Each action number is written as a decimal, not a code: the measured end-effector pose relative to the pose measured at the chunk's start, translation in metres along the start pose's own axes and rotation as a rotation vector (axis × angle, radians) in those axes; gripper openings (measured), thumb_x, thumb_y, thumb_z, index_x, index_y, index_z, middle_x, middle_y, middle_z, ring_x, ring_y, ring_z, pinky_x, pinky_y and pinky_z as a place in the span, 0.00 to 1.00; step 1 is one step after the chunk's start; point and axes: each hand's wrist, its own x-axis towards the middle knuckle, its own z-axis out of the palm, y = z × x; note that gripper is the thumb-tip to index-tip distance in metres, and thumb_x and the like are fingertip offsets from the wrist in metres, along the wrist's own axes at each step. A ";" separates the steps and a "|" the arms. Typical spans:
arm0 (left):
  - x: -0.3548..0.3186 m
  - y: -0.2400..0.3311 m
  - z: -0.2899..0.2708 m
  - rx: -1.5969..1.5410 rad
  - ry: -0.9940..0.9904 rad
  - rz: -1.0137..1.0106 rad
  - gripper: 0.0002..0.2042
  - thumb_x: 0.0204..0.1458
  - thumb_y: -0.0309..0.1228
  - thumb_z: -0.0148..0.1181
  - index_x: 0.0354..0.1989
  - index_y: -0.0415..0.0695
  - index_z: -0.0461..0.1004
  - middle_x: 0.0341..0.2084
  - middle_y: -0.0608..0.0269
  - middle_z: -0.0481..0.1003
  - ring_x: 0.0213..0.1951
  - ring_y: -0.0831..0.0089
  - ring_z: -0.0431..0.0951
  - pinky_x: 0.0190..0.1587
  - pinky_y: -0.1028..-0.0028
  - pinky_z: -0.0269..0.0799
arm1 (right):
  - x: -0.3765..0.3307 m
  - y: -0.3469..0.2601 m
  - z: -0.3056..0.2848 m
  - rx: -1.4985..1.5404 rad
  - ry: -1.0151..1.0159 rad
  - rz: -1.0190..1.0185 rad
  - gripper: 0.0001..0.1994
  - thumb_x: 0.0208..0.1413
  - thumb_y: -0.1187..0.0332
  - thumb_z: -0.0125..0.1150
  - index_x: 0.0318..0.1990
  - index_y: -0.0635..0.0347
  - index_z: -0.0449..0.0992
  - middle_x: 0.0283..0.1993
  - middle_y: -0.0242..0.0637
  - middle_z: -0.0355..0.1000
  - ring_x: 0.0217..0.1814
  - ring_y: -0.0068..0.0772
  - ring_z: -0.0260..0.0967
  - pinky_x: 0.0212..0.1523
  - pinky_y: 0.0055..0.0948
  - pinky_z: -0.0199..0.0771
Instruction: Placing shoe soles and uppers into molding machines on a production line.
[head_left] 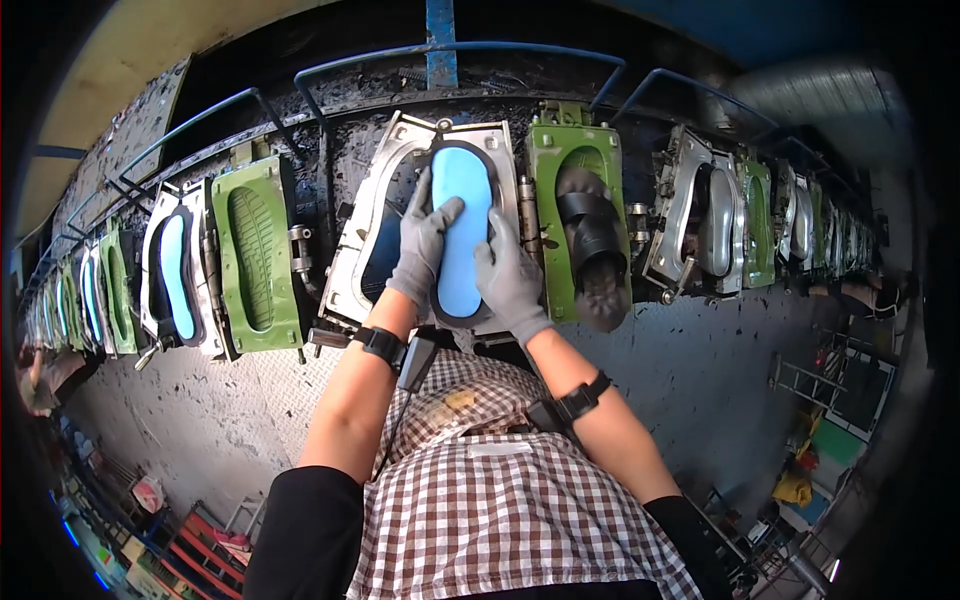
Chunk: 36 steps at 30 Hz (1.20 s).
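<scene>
A light-blue insole (pixel 463 235) with a black rim lies toe-up over an opened silver metal shoe mould (pixel 380 215) in front of me. My left hand (pixel 424 235), in a grey glove, grips its left edge with the thumb across the blue face. My gloved right hand (pixel 509 278) closes on its lower right edge. Fingertips under the rim are hidden on both sides. Just right of the mould, a green mould half (pixel 545 215) carries a black strapped sandal (pixel 593 235). Left of it is another green mould half (pixel 256 255) with a ridged sole-shaped hollow.
A long row of moulds bends away to both sides, among them a silver mould with a blue insole (pixel 176 272) and an opened silver mould (pixel 700 215). Blue guard rails (pixel 460 46) run behind the row. Metal floor plates (pixel 660 370) lie on the near side.
</scene>
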 end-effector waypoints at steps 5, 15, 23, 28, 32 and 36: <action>0.011 0.011 0.017 0.047 0.035 -0.015 0.42 0.56 0.34 0.68 0.77 0.40 0.52 0.56 0.49 0.75 0.50 0.65 0.78 0.51 0.69 0.78 | 0.052 0.010 -0.010 -0.010 -0.108 0.006 0.31 0.62 0.64 0.55 0.74 0.47 0.60 0.55 0.54 0.78 0.47 0.64 0.77 0.49 0.56 0.77; -0.107 -0.024 0.049 1.329 0.229 0.519 0.43 0.53 0.39 0.71 0.74 0.37 0.55 0.68 0.41 0.65 0.72 0.43 0.59 0.72 0.50 0.54 | -0.002 0.043 -0.144 0.114 -0.010 -0.209 0.25 0.64 0.72 0.60 0.69 0.60 0.70 0.46 0.47 0.82 0.39 0.32 0.81 0.44 0.29 0.79; -0.060 -0.056 0.198 0.788 -0.217 0.025 0.33 0.53 0.24 0.61 0.70 0.34 0.61 0.56 0.40 0.75 0.52 0.54 0.80 0.54 0.64 0.77 | -0.020 0.140 -0.220 0.112 0.121 0.043 0.34 0.60 0.73 0.67 0.73 0.62 0.61 0.57 0.45 0.72 0.57 0.38 0.72 0.55 0.34 0.74; -0.088 -0.067 0.326 0.293 -0.169 0.063 0.33 0.49 0.13 0.52 0.69 0.35 0.61 0.55 0.51 0.73 0.54 0.65 0.77 0.57 0.73 0.74 | -0.017 0.197 -0.316 0.712 -0.095 0.570 0.32 0.70 0.59 0.59 0.72 0.73 0.60 0.60 0.38 0.71 0.57 0.22 0.68 0.58 0.24 0.71; -0.091 -0.128 0.426 0.472 -0.377 0.257 0.38 0.56 0.19 0.61 0.76 0.39 0.54 0.54 0.58 0.74 0.52 0.73 0.75 0.53 0.75 0.74 | -0.004 0.275 -0.393 0.763 0.276 0.684 0.27 0.70 0.62 0.58 0.70 0.70 0.65 0.48 0.30 0.74 0.46 0.15 0.68 0.43 0.17 0.70; -0.038 -0.210 0.509 0.422 -0.232 -0.150 0.37 0.59 0.25 0.64 0.74 0.35 0.51 0.44 0.54 0.76 0.42 0.68 0.81 0.41 0.74 0.79 | 0.007 0.377 -0.456 0.697 0.445 0.620 0.18 0.69 0.67 0.57 0.61 0.69 0.73 0.45 0.27 0.73 0.43 0.16 0.66 0.46 0.20 0.70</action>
